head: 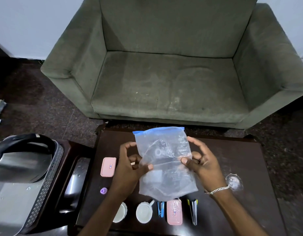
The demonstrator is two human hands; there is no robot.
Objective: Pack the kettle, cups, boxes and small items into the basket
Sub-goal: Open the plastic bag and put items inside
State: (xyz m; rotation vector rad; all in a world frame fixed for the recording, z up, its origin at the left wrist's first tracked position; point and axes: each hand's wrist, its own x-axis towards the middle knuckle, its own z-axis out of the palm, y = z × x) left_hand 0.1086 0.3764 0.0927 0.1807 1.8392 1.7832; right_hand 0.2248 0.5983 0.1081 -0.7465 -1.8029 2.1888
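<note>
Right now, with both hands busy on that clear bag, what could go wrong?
1. The zip bag is pinched only at its sides by the left hand and right hand; the dark contents inside could shift, and the thin plastic may slip.
2. The forearms hang just above two white cups, a blue stapler and a pink box near the table edge; lowering them might knock something off.

No text is readable; the pink boxes' [108, 167] small labels are too blurred
</note>
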